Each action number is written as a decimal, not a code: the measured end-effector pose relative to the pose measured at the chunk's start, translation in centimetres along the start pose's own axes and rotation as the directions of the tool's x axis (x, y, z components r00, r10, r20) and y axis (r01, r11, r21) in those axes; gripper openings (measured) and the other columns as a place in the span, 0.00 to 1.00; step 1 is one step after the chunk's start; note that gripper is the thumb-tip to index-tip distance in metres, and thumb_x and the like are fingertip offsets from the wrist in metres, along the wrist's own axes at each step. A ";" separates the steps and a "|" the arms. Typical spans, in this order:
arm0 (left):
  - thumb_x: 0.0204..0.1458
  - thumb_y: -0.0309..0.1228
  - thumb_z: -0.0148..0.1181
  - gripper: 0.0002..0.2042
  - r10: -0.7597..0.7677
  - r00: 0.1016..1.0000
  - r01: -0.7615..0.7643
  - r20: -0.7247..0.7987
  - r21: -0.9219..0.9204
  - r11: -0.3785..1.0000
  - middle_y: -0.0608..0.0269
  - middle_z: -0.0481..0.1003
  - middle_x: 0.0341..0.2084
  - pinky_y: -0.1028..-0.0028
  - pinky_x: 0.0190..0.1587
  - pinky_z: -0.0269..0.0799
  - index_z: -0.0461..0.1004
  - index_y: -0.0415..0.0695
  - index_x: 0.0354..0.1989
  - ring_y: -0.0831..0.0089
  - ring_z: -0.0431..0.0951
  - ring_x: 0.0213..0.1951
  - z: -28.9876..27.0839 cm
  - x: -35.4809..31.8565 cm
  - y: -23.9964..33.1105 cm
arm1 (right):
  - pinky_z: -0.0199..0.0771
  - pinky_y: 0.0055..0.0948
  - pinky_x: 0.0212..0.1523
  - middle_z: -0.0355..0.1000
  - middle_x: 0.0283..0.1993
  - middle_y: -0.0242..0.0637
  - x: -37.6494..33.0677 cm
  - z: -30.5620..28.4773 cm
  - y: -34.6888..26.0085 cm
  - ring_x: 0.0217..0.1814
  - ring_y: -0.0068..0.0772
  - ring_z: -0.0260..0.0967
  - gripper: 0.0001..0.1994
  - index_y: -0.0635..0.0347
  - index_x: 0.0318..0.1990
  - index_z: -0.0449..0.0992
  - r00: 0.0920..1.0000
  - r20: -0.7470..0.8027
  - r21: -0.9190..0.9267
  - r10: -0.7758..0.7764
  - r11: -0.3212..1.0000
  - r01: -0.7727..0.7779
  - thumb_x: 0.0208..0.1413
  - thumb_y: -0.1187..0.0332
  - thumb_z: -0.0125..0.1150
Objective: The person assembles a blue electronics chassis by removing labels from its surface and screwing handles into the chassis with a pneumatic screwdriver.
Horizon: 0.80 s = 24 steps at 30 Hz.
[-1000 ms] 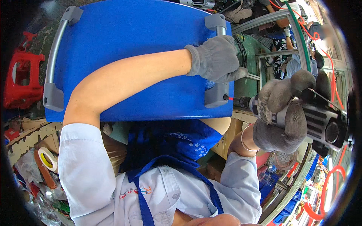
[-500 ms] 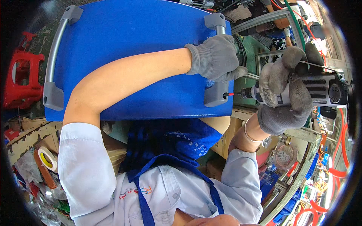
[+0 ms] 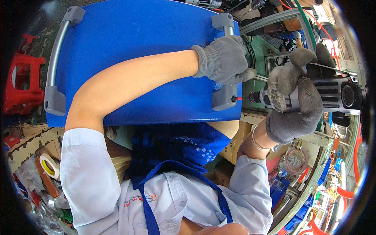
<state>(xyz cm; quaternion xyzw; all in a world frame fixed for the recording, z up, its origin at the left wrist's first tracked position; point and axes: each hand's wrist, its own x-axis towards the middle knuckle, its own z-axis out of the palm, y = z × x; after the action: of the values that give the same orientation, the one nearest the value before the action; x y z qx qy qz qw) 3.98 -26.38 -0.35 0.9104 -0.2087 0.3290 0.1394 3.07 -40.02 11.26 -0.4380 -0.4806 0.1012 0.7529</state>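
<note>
A large blue panel (image 3: 145,35) lies before me, with a metal bar handle in grey end brackets along each side. My left hand (image 3: 227,58), in a grey knit glove, is closed round the handle at the right side. My right hand (image 3: 295,98), gloved too and dirty with wear, grips a grey and black power screwdriver (image 3: 331,94) held level. Its thin bit, with a red part (image 3: 239,98) near the tip, points left into the hole in the near grey bracket (image 3: 224,98). The bit's end and any screw there are hidden inside the bracket.
A red plastic stool (image 3: 25,84) stands at the far left. Below it lie a roll of tape (image 3: 49,166) and plastic bags. Red air hoses (image 3: 357,150) hang at the right, above a worn bench frame (image 3: 309,180). Another person's arm (image 3: 291,24) shows at the top right.
My right hand and the power screwdriver have shifted very slightly. The left hand keeps its hold on the handle. Red hoses at the right have swung lower.
</note>
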 end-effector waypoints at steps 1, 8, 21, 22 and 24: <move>0.60 0.51 0.42 0.31 0.000 1.000 0.000 0.001 0.000 1.000 0.56 0.69 0.09 0.63 0.36 0.71 0.70 0.47 0.07 0.60 0.73 0.18 0.1 -0.1 0.0 | 0.63 0.25 0.22 0.68 0.54 0.56 -0.1 0.2 -0.3 0.20 0.22 0.58 0.30 0.70 0.66 0.55 1.000 -0.004 -0.099 -0.006 0.995 0.006 0.54 0.76 0.48; 0.60 0.51 0.43 0.31 0.041 0.997 -0.039 -0.067 0.029 0.999 0.56 0.69 0.09 0.63 0.37 0.71 0.70 0.47 0.06 0.60 0.73 0.18 0.1 0.3 0.0 | 0.63 0.25 0.23 0.70 0.50 0.51 -0.9 0.8 -0.5 0.20 0.23 0.58 0.29 0.70 0.66 0.57 0.998 0.028 -0.147 -0.056 0.987 0.059 0.54 0.76 0.48; 0.54 0.47 0.50 0.24 -0.032 0.993 0.033 0.116 -0.011 0.999 0.57 0.72 0.13 0.63 0.43 0.72 0.72 0.48 0.08 0.63 0.75 0.23 -0.2 0.3 0.3 | 0.60 0.22 0.18 0.69 0.42 0.52 -1.3 2.0 -0.8 0.19 0.23 0.57 0.28 0.73 0.63 0.55 0.956 -0.227 -0.537 -0.185 0.843 0.035 0.53 0.81 0.49; 0.54 0.47 0.50 0.24 -0.031 0.993 0.032 0.115 -0.014 0.999 0.57 0.72 0.13 0.63 0.43 0.72 0.72 0.48 0.08 0.63 0.75 0.23 -0.4 0.3 0.4 | 0.60 0.22 0.18 0.69 0.41 0.51 -1.2 2.2 -0.7 0.19 0.23 0.57 0.27 0.73 0.62 0.56 0.945 -0.255 -0.576 -0.203 0.817 0.020 0.52 0.81 0.50; 0.59 0.48 0.43 0.29 -0.061 0.988 0.058 0.144 0.025 0.998 0.55 0.72 0.13 0.61 0.42 0.73 0.72 0.47 0.08 0.62 0.75 0.23 -0.6 0.3 0.6 | 0.60 0.21 0.18 0.69 0.38 0.51 -0.7 2.7 -0.6 0.18 0.23 0.58 0.26 0.73 0.60 0.59 0.921 -0.304 -0.647 -0.245 0.763 -0.011 0.51 0.81 0.51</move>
<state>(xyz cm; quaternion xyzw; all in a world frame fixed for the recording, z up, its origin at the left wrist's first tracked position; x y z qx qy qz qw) 3.63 -26.77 0.36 0.9391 -0.1878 0.2598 0.1241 0.33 -39.24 11.65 -0.6462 -0.3621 -0.2002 0.6413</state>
